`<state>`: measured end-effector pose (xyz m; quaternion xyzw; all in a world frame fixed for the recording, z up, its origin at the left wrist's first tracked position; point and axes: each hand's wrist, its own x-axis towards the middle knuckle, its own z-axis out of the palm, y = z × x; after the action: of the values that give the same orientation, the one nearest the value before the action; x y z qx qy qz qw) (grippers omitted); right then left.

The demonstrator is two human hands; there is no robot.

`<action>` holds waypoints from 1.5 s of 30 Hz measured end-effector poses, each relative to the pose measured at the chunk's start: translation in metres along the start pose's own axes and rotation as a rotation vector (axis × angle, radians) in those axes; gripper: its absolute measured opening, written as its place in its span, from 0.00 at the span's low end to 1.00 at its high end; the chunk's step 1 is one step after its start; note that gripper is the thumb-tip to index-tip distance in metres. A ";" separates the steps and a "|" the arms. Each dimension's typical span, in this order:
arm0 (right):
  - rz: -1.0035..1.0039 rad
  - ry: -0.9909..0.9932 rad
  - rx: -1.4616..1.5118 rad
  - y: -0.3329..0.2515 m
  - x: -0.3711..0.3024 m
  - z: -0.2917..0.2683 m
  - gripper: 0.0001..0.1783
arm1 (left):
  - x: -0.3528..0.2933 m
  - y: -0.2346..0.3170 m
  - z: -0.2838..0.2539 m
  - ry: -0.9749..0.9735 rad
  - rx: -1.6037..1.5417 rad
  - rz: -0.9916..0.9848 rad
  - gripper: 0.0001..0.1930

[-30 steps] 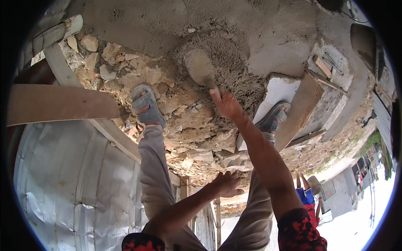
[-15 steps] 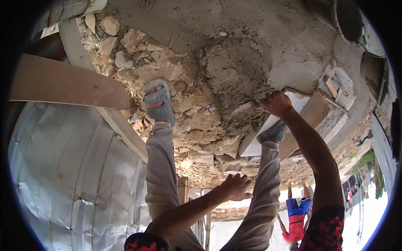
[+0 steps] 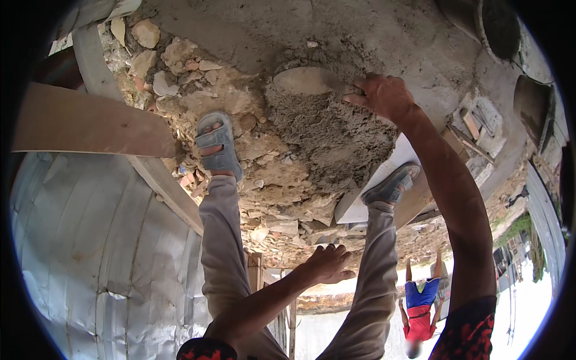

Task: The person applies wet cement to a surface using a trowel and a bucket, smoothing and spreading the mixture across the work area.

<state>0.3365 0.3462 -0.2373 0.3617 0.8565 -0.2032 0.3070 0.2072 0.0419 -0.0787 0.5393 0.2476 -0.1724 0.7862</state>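
In the head view, the right hand has swung back from the right edge of the mortar heap to its far side, fingers closed around the handle of a trowel whose blade now lies flat on top of the grey pile; a second ago it worked lower on the heap. The mixing goes on. The left hand stays open, fingers loosely spread, resting near the knee, holding nothing. Sandalled feet stand among rubble.
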 end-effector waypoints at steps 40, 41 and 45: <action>0.393 0.369 0.691 -0.060 -0.147 0.176 0.26 | -0.025 0.018 0.001 0.141 0.046 0.102 0.35; 0.293 0.426 0.425 -0.070 -0.166 0.212 0.27 | -0.018 0.025 -0.002 0.071 0.072 0.114 0.35; 0.542 -0.128 0.911 -0.137 -0.172 0.196 0.26 | -0.024 0.023 -0.004 -0.082 0.108 0.012 0.35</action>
<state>0.4027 0.0597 -0.2470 0.6535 0.5370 -0.4895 0.2120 0.1993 0.0536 -0.0488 0.5748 0.2023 -0.2027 0.7666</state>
